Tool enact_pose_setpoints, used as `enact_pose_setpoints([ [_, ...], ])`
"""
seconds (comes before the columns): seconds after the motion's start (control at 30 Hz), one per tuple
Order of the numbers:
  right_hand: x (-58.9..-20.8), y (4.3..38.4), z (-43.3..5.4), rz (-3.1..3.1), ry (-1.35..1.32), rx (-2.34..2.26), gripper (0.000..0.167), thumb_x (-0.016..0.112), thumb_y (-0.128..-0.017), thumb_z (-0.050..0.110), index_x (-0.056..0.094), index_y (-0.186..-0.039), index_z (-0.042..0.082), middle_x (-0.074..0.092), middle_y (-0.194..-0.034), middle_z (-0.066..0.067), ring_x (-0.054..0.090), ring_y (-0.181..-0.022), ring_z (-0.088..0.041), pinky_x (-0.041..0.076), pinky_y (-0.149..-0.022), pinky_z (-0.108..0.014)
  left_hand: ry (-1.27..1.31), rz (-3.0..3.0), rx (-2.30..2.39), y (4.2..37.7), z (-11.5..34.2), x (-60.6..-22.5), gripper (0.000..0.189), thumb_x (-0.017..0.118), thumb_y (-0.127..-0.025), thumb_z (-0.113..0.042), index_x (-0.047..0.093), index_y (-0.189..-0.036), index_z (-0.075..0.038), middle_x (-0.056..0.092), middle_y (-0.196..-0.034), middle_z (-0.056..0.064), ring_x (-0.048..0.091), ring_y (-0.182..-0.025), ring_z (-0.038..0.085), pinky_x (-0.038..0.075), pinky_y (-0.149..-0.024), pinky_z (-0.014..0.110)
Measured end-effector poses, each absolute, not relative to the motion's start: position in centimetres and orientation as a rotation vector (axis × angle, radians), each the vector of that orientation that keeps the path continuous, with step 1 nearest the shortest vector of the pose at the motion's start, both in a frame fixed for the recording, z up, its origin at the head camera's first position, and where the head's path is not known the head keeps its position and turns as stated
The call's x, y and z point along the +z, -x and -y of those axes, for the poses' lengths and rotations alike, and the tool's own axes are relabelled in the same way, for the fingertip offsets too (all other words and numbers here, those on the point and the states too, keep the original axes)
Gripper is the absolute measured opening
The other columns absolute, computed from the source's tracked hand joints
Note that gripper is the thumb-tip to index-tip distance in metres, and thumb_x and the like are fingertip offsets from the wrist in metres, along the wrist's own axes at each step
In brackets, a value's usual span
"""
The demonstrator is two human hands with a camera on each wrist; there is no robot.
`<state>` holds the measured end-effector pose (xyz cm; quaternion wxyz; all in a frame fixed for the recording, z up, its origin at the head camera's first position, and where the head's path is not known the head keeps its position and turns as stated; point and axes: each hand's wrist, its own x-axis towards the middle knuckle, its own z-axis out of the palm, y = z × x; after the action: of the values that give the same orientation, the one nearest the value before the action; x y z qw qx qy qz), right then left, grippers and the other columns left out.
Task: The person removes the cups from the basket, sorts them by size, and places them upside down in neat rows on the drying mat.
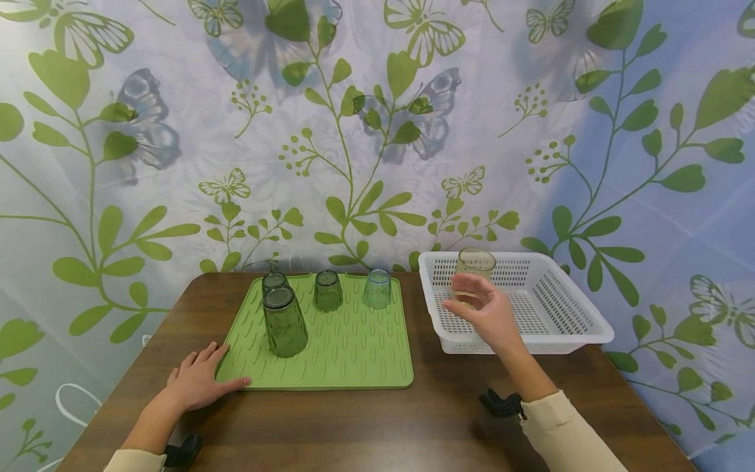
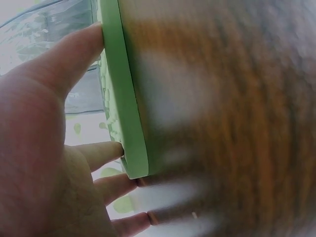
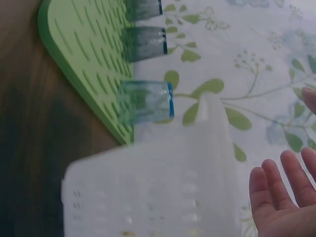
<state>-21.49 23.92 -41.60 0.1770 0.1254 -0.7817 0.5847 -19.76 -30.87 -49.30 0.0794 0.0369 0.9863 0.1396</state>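
My left hand [image 1: 197, 379] rests at the near left corner of a green drying mat [image 1: 354, 360]. Its fingers are spread, with the thumb on the mat's front edge in the left wrist view. Over the left part of a white plastic basket [image 1: 566, 337] is my right hand [image 1: 482, 308], its thumb and fingers apart. Just behind those fingers, in the basket, stands an amber-tinted glass [image 1: 476, 260], its lower part mostly hidden by the hand. In the right wrist view the fingers [image 3: 281, 190] look relaxed, with no glass visible between them.
On the mat stand a tall dark glass [image 1: 286, 328], a short dark glass [image 1: 274, 281] partly behind it, another short dark glass [image 1: 328, 292] and a bluish glass [image 1: 377, 290]. A patterned curtain [image 1: 366, 144] hangs behind the brown wooden table [image 1: 354, 426].
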Motion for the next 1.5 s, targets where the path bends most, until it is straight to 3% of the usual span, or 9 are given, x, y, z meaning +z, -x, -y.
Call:
enact_pose_setpoints([
  [0.2,-40.5,22.0,-25.6,2.243,-0.327,1.594,0.056,0.084,-0.088,0.017,0.06,-0.135,0.001,0.069,-0.127,-0.003,0.066,-0.114,-0.012,0.056,-0.094,-0.021,-0.113,-2.95,0.414,19.6,30.8,-49.2,0.109,0.062,-0.085,-0.077,0.036,-0.156,0.001,0.027,-0.158,0.037,0.025,-0.137,0.07,0.025,-0.101,0.086],
  [0.37,-39.4,22.4,-26.7,2.304,-0.262,1.503,0.058,0.083,-0.089,0.028,0.06,-0.138,0.006,0.068,-0.128,-0.003,0.066,-0.116,-0.013,0.054,-0.091,-0.014,-0.116,-2.964,0.41,19.6,30.8,-49.3,0.108,0.062,-0.085,-0.077,0.037,-0.156,0.001,0.029,-0.157,0.037,0.026,-0.136,0.07,0.026,-0.1,0.086],
  [0.63,-37.8,23.0,-27.9,2.387,-0.185,1.451,0.061,0.08,-0.091,0.039,0.058,-0.141,0.012,0.061,-0.141,-0.013,0.061,-0.127,-0.031,0.052,-0.089,-0.011,-0.115,-2.978,0.415,19.6,30.8,-49.5,0.109,0.062,-0.085,-0.078,0.038,-0.155,0.002,0.031,-0.155,0.039,0.028,-0.136,0.069,0.028,-0.1,0.085],
  [0.8,-36.6,23.6,-28.9,2.453,-0.181,1.456,0.069,0.078,-0.091,0.042,0.053,-0.147,0.011,0.055,-0.147,-0.015,0.056,-0.133,-0.035,0.054,-0.094,-0.023,-0.111,-2.975,0.428,19.3,30.6,-49.2,0.108,0.063,-0.085,-0.077,0.039,-0.154,0.002,0.031,-0.155,0.039,0.028,-0.136,0.069,0.029,-0.1,0.084],
  [0.93,-35.9,24.4,-30.0,2.507,-0.182,1.452,0.073,0.078,-0.091,0.043,0.049,-0.15,0.011,0.048,-0.153,-0.017,0.05,-0.139,-0.04,0.052,-0.104,-0.047,-0.106,-2.975,0.43,19.2,30.5,-49.1,0.107,0.063,-0.085,-0.076,0.04,-0.154,0.002,0.031,-0.155,0.04,0.028,-0.136,0.069,0.029,-0.1,0.084],
  [1.07,-35.8,25.4,-31.3,2.555,-0.159,1.416,0.078,0.078,-0.09,0.045,0.046,-0.153,0.011,0.045,-0.156,-0.018,0.043,-0.144,-0.044,0.046,-0.105,-0.063,-0.102,-2.973,0.424,19.2,30.6,-49.3,0.106,0.063,-0.085,-0.076,0.04,-0.154,0.002,0.031,-0.155,0.039,0.029,-0.136,0.068,0.03,-0.1,0.084],
  [1.5,-35.9,28.5,-33.6,2.745,-0.123,1.317,0.092,0.079,-0.088,0.049,0.034,-0.159,0.01,0.035,-0.164,-0.018,0.033,-0.15,-0.045,0.04,-0.11,-0.067,-0.114,-2.982,0.425,19.1,30.7,-49.3,0.106,0.062,-0.085,-0.077,0.041,-0.153,0.002,0.032,-0.154,0.04,0.029,-0.135,0.069,0.031,-0.099,0.083],
])
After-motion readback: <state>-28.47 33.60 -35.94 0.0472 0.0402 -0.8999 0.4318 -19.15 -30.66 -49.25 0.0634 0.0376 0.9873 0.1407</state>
